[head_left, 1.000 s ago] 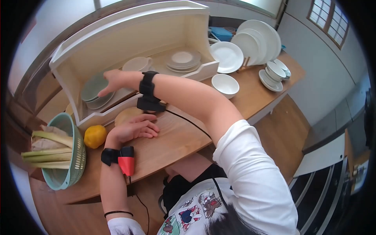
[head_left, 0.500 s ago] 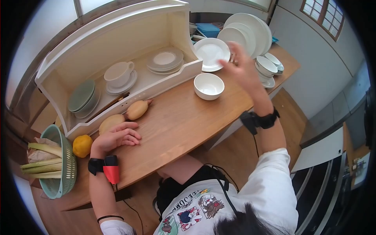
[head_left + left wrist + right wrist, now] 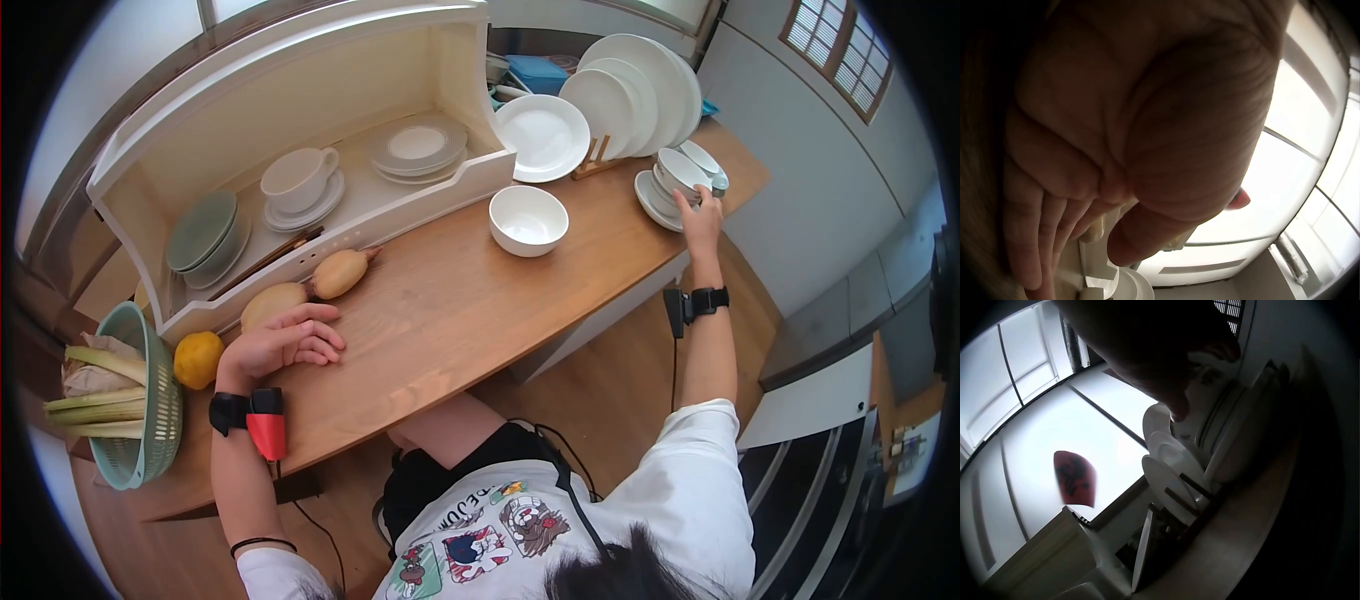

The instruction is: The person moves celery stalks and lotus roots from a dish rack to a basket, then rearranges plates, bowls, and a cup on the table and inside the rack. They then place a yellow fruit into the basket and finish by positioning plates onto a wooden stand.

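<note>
At the right end of the table, my right hand reaches to a white bowl on top of a stack of dishes. Its thumb and fingers are around the bowl's near rim; the right wrist view shows the bowl dark-patterned, beneath the thumb. My left hand rests on the table by its edge, fingers loosely bent and holding nothing. Beside it lie a beige lotus root in linked segments and a yellow bell pepper.
A cream shelf unit along the back holds green dishes, a white cup and plates. A white bowl stands mid-table. Large plates lean in a wooden rack. A green basket with leafy stalks sits left.
My right hand swung from the green dishes in the shelf across to the bowl stack at the far right. The left hand stays on the table; the head view shifted slightly.
</note>
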A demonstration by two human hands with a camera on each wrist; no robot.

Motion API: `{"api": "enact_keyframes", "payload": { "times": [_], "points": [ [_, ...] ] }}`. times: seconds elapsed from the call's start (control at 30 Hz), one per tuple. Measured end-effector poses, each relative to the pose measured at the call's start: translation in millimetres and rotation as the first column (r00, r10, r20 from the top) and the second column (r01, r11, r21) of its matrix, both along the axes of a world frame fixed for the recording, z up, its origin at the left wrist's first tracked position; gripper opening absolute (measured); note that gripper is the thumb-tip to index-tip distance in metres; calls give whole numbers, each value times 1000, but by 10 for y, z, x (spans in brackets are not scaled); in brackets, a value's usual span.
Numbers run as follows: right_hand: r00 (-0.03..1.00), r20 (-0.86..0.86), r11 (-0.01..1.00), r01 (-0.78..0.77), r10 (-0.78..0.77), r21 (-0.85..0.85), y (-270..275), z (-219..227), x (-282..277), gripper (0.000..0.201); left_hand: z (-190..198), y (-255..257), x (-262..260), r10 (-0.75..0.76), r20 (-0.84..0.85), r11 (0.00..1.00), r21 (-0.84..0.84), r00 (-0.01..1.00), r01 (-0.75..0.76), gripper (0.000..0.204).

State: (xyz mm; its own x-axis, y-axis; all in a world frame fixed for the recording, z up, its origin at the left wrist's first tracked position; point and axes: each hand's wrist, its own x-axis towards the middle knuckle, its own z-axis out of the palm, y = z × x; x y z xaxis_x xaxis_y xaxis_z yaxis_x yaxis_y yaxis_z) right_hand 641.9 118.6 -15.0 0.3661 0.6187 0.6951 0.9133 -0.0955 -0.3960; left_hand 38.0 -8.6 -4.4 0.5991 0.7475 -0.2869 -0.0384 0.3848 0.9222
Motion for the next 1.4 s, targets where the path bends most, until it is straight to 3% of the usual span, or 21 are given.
{"api": "enact_keyframes", "payload": {
  "times": [0.1, 0.3, 0.5, 0.6, 0.67, 0.7, 0.8, 0.93, 1.03, 1.4],
  "points": [
    [1000, 10, 998, 10, -11, 55, 122, -53, 44, 46, -14, 7, -16, -12, 12, 1000, -9, 1000, 12, 37],
    [998, 0, 998, 63, -63, -15, 189, -61, 72, 39, -3, 6, -13, -23, 12, 1000, -9, 1000, 23, 36],
    [1000, 4, 990, 14, -15, 139, 98, 29, -26, 36, -9, 7, -23, -16, 5, 1000, -15, 1000, 16, 36],
    [999, -4, 979, -50, 52, 198, -112, 286, -335, 32, 4, 0, -18, -18, -6, 1000, -15, 1000, 18, 36],
    [982, 44, 960, -189, 184, 207, -295, 413, -614, 27, -7, 8, -17, -19, -11, 1000, -11, 1000, 19, 36],
    [964, 121, 939, -260, 238, 224, -311, 377, -670, 25, -19, 12, -23, -16, -10, 1000, -10, 1000, 16, 37],
    [927, 116, 920, -370, 357, 131, -423, 228, -929, 24, -36, 19, -26, -14, 1, 1000, -8, 1000, 14, 37],
    [918, -13, 918, -395, 395, 36, -488, -8, -1171, 25, -17, -4, -14, -9, 7, 1000, 10, 1000, 9, 37],
    [917, 28, 916, -398, 397, 55, -488, -134, -1275, 26, -3, 3, -11, -20, 10, 1000, 6, 1000, 20, 37],
    [893, -78, 893, -433, 443, 123, -497, -274, -1588, 27, 2, 9, -1, 5, -14, 1000, -11, 1000, -5, 38]
  ]
}}
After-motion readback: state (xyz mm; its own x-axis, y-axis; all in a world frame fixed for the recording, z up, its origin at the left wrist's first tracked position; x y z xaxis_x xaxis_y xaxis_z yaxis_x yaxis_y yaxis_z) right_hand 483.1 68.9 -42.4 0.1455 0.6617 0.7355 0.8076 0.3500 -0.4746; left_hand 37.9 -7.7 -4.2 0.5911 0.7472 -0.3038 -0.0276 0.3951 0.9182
